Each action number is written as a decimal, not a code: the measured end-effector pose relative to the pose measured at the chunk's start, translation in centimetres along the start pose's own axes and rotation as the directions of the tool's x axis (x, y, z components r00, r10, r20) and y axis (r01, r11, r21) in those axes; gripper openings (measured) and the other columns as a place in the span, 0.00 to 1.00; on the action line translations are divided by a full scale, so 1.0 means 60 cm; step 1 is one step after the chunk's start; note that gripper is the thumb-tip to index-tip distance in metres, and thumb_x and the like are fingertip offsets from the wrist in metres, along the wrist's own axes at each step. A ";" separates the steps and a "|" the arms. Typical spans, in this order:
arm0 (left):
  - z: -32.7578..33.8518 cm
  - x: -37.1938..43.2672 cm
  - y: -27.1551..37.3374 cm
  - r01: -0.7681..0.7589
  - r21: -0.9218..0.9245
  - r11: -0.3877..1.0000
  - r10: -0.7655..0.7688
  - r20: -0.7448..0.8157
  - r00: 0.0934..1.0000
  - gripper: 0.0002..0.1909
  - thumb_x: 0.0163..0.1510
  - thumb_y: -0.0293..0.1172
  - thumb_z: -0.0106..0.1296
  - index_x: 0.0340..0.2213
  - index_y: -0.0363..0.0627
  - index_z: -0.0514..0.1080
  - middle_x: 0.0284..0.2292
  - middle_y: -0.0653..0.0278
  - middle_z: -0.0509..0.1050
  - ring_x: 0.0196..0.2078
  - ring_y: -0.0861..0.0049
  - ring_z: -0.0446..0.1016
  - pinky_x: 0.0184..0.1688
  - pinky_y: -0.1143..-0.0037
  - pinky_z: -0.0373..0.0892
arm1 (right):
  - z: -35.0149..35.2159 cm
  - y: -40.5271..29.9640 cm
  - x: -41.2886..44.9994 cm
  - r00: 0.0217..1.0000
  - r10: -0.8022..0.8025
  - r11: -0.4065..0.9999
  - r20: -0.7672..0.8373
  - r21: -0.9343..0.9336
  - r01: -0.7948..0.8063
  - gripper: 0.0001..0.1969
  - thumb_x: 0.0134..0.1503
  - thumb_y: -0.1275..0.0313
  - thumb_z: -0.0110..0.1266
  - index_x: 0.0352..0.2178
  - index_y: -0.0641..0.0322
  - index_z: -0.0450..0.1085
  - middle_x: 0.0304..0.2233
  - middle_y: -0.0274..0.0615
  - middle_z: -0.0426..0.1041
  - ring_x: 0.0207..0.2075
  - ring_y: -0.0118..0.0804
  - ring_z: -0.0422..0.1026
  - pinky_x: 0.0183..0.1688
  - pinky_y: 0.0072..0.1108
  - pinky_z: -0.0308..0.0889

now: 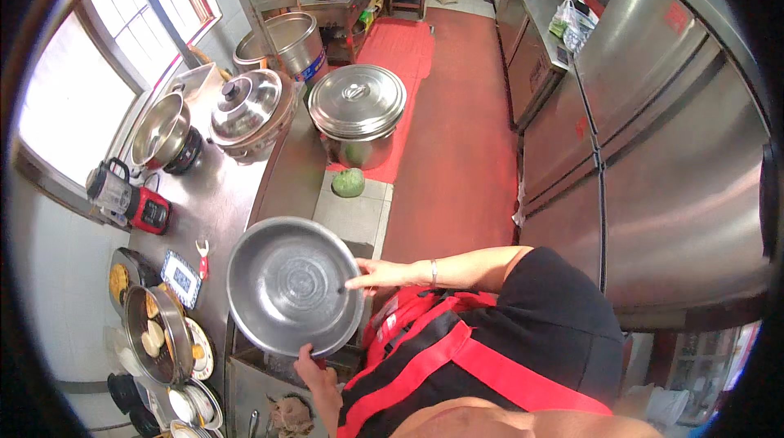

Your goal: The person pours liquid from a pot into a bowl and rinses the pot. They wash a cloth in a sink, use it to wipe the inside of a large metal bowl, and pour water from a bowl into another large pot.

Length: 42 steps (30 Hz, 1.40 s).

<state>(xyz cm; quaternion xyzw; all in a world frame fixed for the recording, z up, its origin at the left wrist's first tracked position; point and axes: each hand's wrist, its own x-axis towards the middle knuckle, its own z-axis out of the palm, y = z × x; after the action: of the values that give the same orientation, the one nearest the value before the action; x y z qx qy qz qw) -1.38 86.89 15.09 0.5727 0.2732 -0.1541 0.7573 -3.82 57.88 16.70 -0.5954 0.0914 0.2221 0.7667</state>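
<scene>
A wide round metal basin is held tilted before me, its bare grey inside facing up. My right hand grips the rim on the side by my body, thumb over the edge. At the lower rim, my left hand has hold too, and its thumb shows at the edge. The basin hides part of the steel counter's front edge. Beneath it, partly covered, is a recess that looks like a sink. A crumpled brown cloth or scrubber lies near my left hand.
The steel counter bears a red blender, a lidded pot and a pan with round buns. A large lidded stockpot and a green round vegetable are on the floor. A steel refrigerator stands opposite.
</scene>
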 end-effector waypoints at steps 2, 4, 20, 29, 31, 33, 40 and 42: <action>0.080 0.025 -0.005 -0.114 0.201 0.973 0.117 -0.004 0.993 0.15 0.43 0.27 0.50 0.35 0.36 0.66 0.33 0.63 0.69 0.32 0.75 0.68 0.35 0.74 0.66 | -0.063 0.005 0.010 0.982 -0.051 0.992 -0.180 0.102 0.070 0.28 0.46 0.50 0.57 0.43 0.58 0.64 0.25 0.28 0.69 0.21 0.17 0.63 0.21 0.11 0.60; 0.147 0.075 -0.008 -0.164 0.230 0.959 0.132 0.145 0.981 0.19 0.43 0.27 0.51 0.39 0.33 0.64 0.34 0.61 0.69 0.33 0.74 0.68 0.36 0.74 0.66 | -0.111 -0.032 -0.016 0.942 -0.003 0.992 -0.336 0.116 0.045 0.21 0.48 0.53 0.56 0.37 0.59 0.69 0.26 0.29 0.70 0.22 0.19 0.64 0.21 0.12 0.60; 0.489 0.150 0.026 -0.241 0.396 0.886 -0.062 0.616 0.785 0.22 0.57 0.40 0.42 0.49 0.42 0.61 0.46 0.60 0.68 0.37 0.77 0.72 0.36 0.80 0.64 | -0.467 0.077 -0.075 0.772 0.317 0.651 -0.551 0.718 0.245 0.05 0.46 0.73 0.50 0.26 0.62 0.66 0.18 0.40 0.67 0.16 0.31 0.63 0.15 0.20 0.56; 0.459 0.244 0.071 -0.281 0.295 0.913 0.149 0.400 0.904 0.19 0.55 0.38 0.45 0.45 0.40 0.64 0.41 0.64 0.71 0.35 0.81 0.72 0.36 0.82 0.65 | -0.551 0.090 -0.063 0.627 0.658 0.191 -0.418 0.897 0.398 0.17 0.47 0.69 0.41 0.38 0.65 0.63 0.27 0.47 0.70 0.25 0.37 0.70 0.19 0.20 0.61; 0.415 0.283 0.098 -0.313 0.323 0.893 0.237 0.254 0.938 0.20 0.55 0.38 0.45 0.46 0.40 0.63 0.42 0.62 0.71 0.35 0.81 0.72 0.35 0.81 0.66 | -0.552 0.099 -0.028 0.610 0.674 0.257 -0.417 0.906 0.336 0.13 0.48 0.69 0.40 0.34 0.64 0.64 0.26 0.44 0.71 0.24 0.33 0.71 0.20 0.19 0.61; 0.346 0.337 0.117 -0.299 0.286 0.910 0.282 0.101 0.954 0.20 0.55 0.39 0.46 0.46 0.39 0.63 0.42 0.61 0.70 0.34 0.80 0.73 0.33 0.82 0.66 | -0.545 0.092 0.009 0.581 0.695 0.312 -0.423 0.906 0.287 0.11 0.49 0.69 0.39 0.30 0.62 0.66 0.26 0.41 0.72 0.24 0.29 0.72 0.22 0.19 0.61; 0.183 0.540 0.177 -0.223 0.073 0.972 0.235 -0.335 0.912 0.17 0.53 0.35 0.46 0.43 0.42 0.62 0.35 0.63 0.69 0.31 0.78 0.72 0.28 0.84 0.66 | -0.504 -0.042 0.120 0.772 0.431 0.592 -0.467 0.792 0.149 0.13 0.46 0.71 0.38 0.30 0.71 0.64 0.24 0.46 0.69 0.33 0.34 0.68 0.22 0.19 0.59; 0.159 0.602 0.195 -0.203 0.025 0.979 0.197 -0.389 0.900 0.16 0.53 0.36 0.47 0.42 0.43 0.63 0.34 0.63 0.69 0.30 0.78 0.72 0.28 0.84 0.66 | -0.469 -0.097 0.154 0.768 0.421 0.570 -0.484 0.799 0.191 0.11 0.45 0.72 0.41 0.28 0.69 0.64 0.24 0.46 0.68 0.31 0.33 0.67 0.23 0.19 0.59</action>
<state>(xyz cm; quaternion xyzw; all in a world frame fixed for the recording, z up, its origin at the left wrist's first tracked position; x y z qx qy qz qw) 36.28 84.18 4.81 0.6109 0.3593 0.0433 0.7042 10.45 32.08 10.32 -0.2050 0.4743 -0.0047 0.8562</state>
